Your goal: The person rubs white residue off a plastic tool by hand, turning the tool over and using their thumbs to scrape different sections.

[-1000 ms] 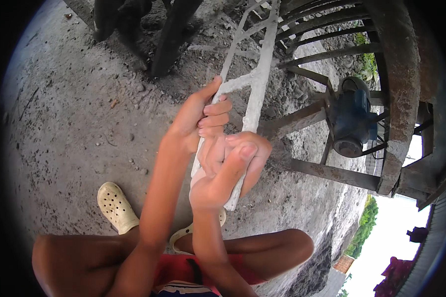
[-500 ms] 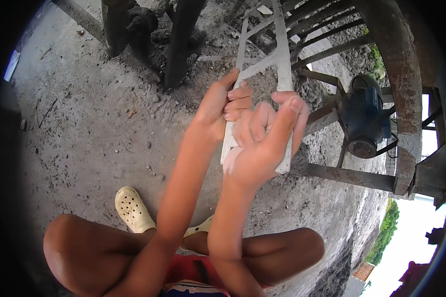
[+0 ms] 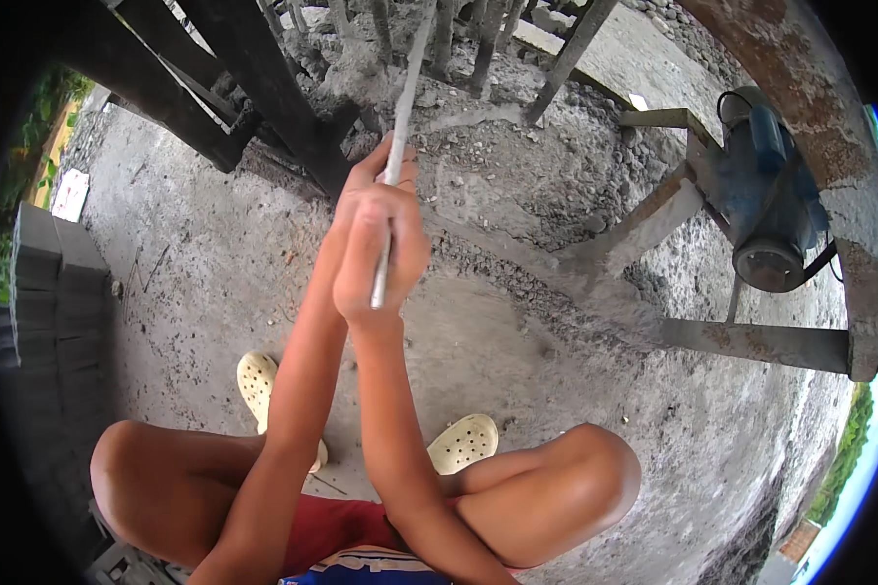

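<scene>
Whitish bar [image 3: 410, 91], hands [image 3: 361, 244] gripping (left [image 3: 365, 177] farther out)

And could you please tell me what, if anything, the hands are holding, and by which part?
The left hand and right hand grip a long pale bar toward its near end.

A blue motor [image 3: 797, 190] sits beside a curved, rust-marked metal beam [image 3: 812, 107] at right, dark metal posts [image 3: 256, 88] slant at upper left, stacked grey blocks [image 3: 63, 312] stand at far left near a white sheet [image 3: 70, 195], and greenery [image 3: 842, 458] shows beyond the rough grey ground [image 3: 546, 380].
</scene>
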`<state>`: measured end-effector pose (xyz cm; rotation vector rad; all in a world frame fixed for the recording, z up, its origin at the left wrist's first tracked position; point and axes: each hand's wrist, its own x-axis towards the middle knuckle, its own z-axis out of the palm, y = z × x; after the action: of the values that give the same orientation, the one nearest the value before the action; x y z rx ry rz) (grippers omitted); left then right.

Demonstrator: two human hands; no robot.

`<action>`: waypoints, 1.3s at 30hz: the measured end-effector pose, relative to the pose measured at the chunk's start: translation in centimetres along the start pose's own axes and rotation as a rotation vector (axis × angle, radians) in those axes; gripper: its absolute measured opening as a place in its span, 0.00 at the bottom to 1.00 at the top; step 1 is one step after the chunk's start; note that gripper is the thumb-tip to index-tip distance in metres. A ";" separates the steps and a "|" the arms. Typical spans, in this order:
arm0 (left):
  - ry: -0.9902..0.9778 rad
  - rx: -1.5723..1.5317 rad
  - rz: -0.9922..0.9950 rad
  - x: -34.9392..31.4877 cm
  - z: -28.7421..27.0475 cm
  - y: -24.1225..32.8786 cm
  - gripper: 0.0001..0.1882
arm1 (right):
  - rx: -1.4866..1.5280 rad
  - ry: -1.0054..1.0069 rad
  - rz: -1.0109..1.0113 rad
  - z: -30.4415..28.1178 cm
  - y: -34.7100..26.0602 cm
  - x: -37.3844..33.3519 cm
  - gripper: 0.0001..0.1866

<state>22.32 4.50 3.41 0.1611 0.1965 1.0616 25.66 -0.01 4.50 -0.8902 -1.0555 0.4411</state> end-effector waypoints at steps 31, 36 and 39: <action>-0.124 -0.250 -0.438 1.8 -3.4 3.7 0.18 | -0.192 0.252 0.047 5.0 -1.5 -1.3 0.16; -0.205 -0.355 -0.425 4.9 -2.0 4.8 0.16 | -0.213 0.359 0.034 6.8 0.0 4.6 0.16; -0.118 -0.245 -0.290 7.3 -0.9 4.4 0.13 | -0.100 0.207 0.128 9.3 -0.2 8.2 0.17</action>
<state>21.84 13.04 2.91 -0.0261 -0.0179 0.7770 21.09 9.45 11.12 -1.0730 -0.8391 0.3955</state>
